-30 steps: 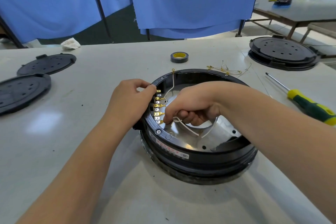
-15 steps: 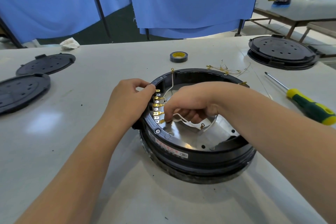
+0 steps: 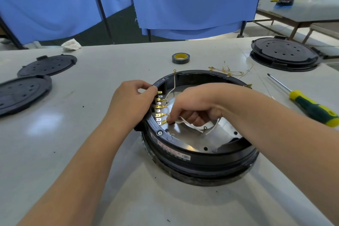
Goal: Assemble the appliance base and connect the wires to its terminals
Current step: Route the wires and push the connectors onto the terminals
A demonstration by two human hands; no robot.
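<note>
The appliance base (image 3: 200, 154), a round black housing with a bright metal floor, sits open side up at the centre of the table (image 3: 95, 152). A row of terminals (image 3: 159, 110) runs along its inner left wall, several fitted with gold connectors. The right hand (image 3: 192, 110) reaches inside, fingers curled, pinching a white wire (image 3: 185, 124) by its connector at the lowest terminal. The left hand (image 3: 131, 103) grips the rim beside the terminal row, fingers curled over the edge. Loose wires (image 3: 227, 71) lie just behind the base. A tape roll (image 3: 180, 58) sits farther back, a screwdriver (image 3: 308, 104) to the right, and black perforated covers (image 3: 23, 91) to the left.
</note>
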